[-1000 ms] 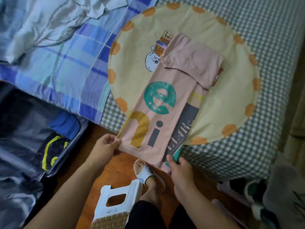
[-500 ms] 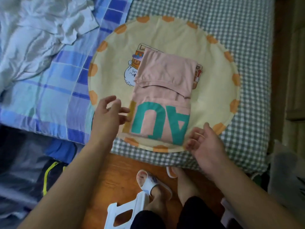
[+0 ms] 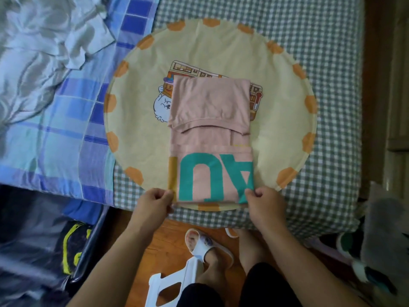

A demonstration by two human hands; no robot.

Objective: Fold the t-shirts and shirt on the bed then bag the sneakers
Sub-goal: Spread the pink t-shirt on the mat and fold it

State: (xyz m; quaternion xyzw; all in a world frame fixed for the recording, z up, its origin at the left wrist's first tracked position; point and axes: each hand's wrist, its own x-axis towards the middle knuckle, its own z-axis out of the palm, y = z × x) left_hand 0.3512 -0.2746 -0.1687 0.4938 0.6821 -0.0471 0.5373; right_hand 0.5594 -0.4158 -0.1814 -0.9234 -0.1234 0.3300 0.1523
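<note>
T-shirt (image 3: 210, 138) folded, teal "AU" upside-down, hands pinching

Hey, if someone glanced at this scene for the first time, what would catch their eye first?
Most likely the pink t-shirt with big teal lettering, partly folded in the middle of a round cream mat with orange spots on the checked bed. The left hand and right hand pinch its two near corners. At far left, a crumpled pale garment lies on a blue plaid blanket.

Single head view: looks steeply down, close over bed (image 3: 321, 63) edge, wide-angle.
</note>
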